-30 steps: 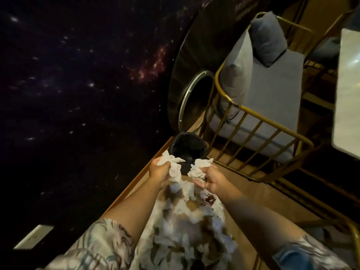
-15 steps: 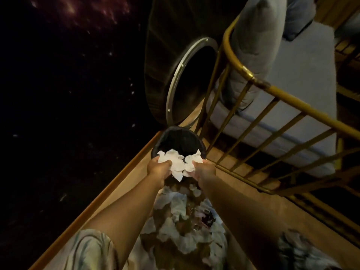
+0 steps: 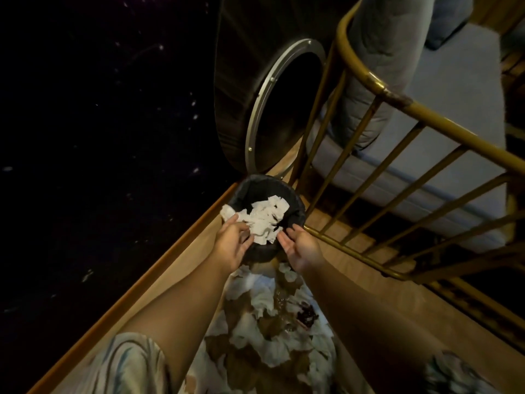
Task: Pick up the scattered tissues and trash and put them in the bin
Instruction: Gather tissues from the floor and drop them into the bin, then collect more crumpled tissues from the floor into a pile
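My left hand (image 3: 233, 243) and right hand (image 3: 301, 245) are held over the near rim of the black-lined bin (image 3: 295, 207), both with fingers spread and relaxed, gripping nothing. A clump of white tissues (image 3: 264, 218) lies across the bin's mouth between and just beyond my fingertips; whether any fingertip touches it I cannot tell. More scattered tissues (image 3: 267, 331) cover the wooden floor (image 3: 352, 268) below my forearms. A gold-railed seat (image 3: 397, 98) with grey cushions stands to the right of the bin.
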Motion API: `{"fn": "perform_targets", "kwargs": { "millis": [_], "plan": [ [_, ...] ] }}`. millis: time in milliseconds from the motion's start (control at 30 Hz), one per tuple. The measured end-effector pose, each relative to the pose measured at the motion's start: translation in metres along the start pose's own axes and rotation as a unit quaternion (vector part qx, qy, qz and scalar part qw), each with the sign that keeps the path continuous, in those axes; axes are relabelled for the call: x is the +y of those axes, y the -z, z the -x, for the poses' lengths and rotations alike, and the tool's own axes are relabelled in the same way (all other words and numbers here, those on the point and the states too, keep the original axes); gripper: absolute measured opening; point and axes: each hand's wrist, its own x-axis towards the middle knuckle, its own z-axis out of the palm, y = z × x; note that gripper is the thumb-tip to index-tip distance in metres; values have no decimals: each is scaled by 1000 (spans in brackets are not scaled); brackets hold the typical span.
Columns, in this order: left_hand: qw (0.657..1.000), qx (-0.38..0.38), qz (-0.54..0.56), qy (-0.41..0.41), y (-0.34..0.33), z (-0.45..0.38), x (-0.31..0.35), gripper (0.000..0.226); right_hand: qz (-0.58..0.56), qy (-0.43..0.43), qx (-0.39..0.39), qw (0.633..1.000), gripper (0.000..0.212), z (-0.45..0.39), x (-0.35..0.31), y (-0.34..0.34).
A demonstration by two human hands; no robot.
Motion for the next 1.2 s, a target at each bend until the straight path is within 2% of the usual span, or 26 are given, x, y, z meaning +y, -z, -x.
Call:
{"fn": "perform_targets", "kwargs": {
  "millis": [133, 233, 300, 400, 533, 600, 767, 1000, 1100, 1200],
  "plan": [
    [998, 22, -64, 9, 16, 38, -3, 43, 37, -3, 19, 999, 44, 32, 15, 4],
    [987, 60, -151, 6, 39, 68, -1, 36, 173, 27, 56, 983, 27, 57, 40, 7],
    [979, 73, -192, 1, 60, 89, 1, 34, 292, 81, 66, 951, 20, 79, 61, 8],
    [964, 74, -257, -2, 97, 126, 1, 34, 465, 166, 32, 869, 33, 126, 91, 13],
    [944, 52, -325, -2, 149, 192, -7, 34, 681, 228, -10, 695, 52, 187, 131, 30],
    [937, 43, -346, 3, 182, 229, -16, 34, 721, 214, -12, 659, 57, 224, 155, 39],
    [892, 1, -452, -31, 255, 298, -31, 34, 742, 192, -10, 642, 65, 299, 212, 58],
    [844, -53, -532, -50, 311, 339, -66, 35, 727, 173, -9, 664, 62, 349, 268, 89],
    [835, -51, -547, -42, 325, 340, -97, 34, 735, 171, -19, 656, 63, 347, 289, 112],
    [846, -21, -532, -35, 330, 331, -141, 33, 726, 165, -23, 667, 61, 335, 313, 140]
  ]
}}
